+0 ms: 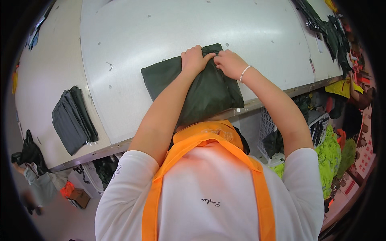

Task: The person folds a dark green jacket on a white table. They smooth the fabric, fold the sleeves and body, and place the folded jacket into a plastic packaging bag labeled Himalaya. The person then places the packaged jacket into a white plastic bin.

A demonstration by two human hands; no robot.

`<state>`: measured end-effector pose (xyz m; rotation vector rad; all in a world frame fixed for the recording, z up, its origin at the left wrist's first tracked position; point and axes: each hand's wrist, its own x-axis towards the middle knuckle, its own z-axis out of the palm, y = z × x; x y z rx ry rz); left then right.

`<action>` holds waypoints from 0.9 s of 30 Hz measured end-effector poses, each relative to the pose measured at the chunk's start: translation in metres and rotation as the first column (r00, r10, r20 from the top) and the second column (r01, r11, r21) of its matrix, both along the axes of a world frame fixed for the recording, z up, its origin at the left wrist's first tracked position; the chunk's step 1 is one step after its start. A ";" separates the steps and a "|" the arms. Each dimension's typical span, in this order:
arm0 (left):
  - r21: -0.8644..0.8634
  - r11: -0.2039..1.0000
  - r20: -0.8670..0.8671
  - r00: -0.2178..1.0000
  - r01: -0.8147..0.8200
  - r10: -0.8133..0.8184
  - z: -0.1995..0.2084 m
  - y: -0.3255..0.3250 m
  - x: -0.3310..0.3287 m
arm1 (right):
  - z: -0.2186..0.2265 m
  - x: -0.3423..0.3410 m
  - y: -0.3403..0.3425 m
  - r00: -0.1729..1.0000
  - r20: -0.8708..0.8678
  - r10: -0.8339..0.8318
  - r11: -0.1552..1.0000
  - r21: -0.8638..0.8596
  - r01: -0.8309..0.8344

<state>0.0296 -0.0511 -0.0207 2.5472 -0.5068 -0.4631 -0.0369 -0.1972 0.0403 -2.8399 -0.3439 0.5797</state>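
A dark green folded garment (209, 94) of smooth, thin cloth lies on the pale worktable, its near edge by the table's front edge. My left hand (194, 60) is at the garment's far side, fingers bent on the fabric and thumb pointing right. Close beside it, my right hand (230, 64), with a beaded bracelet at the wrist, pinches the cloth between bent fingers. The gathered fabric rises between both hands. Some fingertips are hidden by the hands and folds.
To the left lies a stack of folded dark grey-green garments (74, 119). More dark clothing (327, 34) lies at the far right. A white plastic basket (266, 130) and a bright yellow-green cloth heap (326, 156) stand below the table edge. Other people work at both sides.
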 end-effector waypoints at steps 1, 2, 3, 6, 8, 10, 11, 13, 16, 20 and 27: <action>0.005 1.000 0.007 1.000 -0.002 0.002 0.000 0.000 0.000 | 0.001 0.002 0.002 0.997 0.011 0.075 0.996 -0.050 -0.075; 0.003 1.000 -0.001 1.000 0.001 -0.001 0.000 0.000 0.000 | 0.004 0.004 0.003 0.993 -0.029 0.112 0.991 -0.069 -0.114; 0.001 1.000 -0.008 1.000 0.005 -0.005 0.001 -0.001 0.001 | 0.009 0.008 0.004 0.987 -0.071 0.147 0.984 -0.087 -0.152; -0.015 1.000 -0.009 1.000 0.004 -0.004 0.001 0.000 0.000 | 0.025 0.007 0.001 0.961 -0.155 0.229 0.969 -0.063 -0.241; -0.016 1.000 -0.008 1.000 0.004 -0.004 0.002 0.000 -0.001 | 0.032 -0.008 -0.003 0.943 -0.180 0.280 0.957 -0.022 -0.288; 0.000 1.000 -0.015 1.000 0.008 -0.008 0.002 0.000 -0.001 | 0.039 -0.039 -0.002 0.924 -0.187 0.333 0.942 0.025 -0.335; 0.004 1.000 -0.018 1.000 0.007 -0.007 0.003 0.000 -0.001 | 0.041 -0.060 -0.005 0.926 -0.127 0.354 0.935 0.058 -0.350; 0.012 1.000 -0.024 1.000 0.003 -0.003 0.004 0.001 -0.001 | 0.044 -0.096 -0.005 0.951 -0.019 0.309 0.947 0.093 -0.306; 0.038 0.999 -0.015 1.000 0.006 -0.006 0.004 0.002 -0.002 | 0.042 -0.137 0.005 0.986 0.125 0.113 0.988 0.092 -0.125; 0.059 0.998 -0.041 0.999 0.027 -0.025 0.010 -0.002 -0.006 | 0.008 -0.178 0.028 0.964 0.263 -0.041 0.999 0.035 0.033; 0.065 0.997 0.012 0.999 0.030 -0.030 0.006 0.001 -0.004 | -0.005 -0.187 0.022 0.779 0.189 -0.598 0.757 0.452 0.472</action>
